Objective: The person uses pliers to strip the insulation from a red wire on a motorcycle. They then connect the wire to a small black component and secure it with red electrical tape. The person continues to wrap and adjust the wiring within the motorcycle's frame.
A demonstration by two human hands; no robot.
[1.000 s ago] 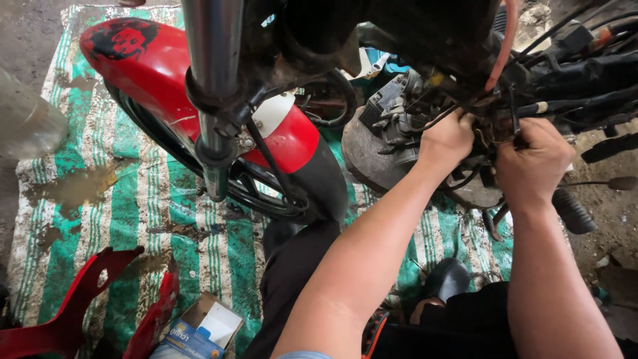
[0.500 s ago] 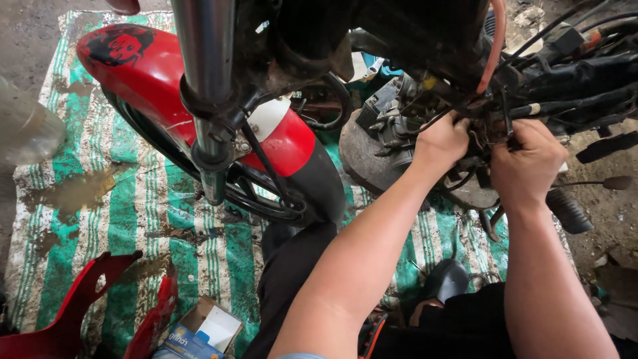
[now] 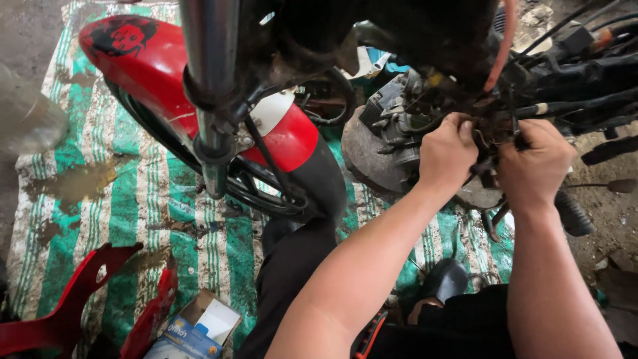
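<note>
- The left hand [image 3: 450, 147] has its fingers curled nearly closed, knuckles up, pinching into a tangle of dark cables and small fittings [image 3: 493, 126] beside the engine [image 3: 392, 123] of the motorcycle; just what the fingertips have is hidden behind the knuckles.
- The right hand [image 3: 535, 166] is bunched into a loose fist just beside it, fingers wrapped round the same bundle from the other side (the two hands are almost touching, with the wires between them).
- To my eye that bundle will handle soft and springy: thin, bendy leads, probably greasy and a little slippery, with small connectors that could crack if yanked. Best taken at the stiffer plugs or sleeved sections, not on bare wire.
- The engine behind it looks heavy, rigid and grimy, nothing to be shifted by hand.
- Outward from there, the chrome fork tube [image 3: 209, 86] stands close to the camera, and the red front mudguard [image 3: 199, 80] curves over the front wheel [image 3: 266, 193].
- Everything sits on a green-and-white striped mat [image 3: 86, 226], stained with mud.
- At the near left lie loose red body panels [image 3: 73, 299] and a small open cardboard box [image 3: 199, 326].
- A black shoe [image 3: 444, 279] shows below the forearms, near the person's dark trousers.
</note>
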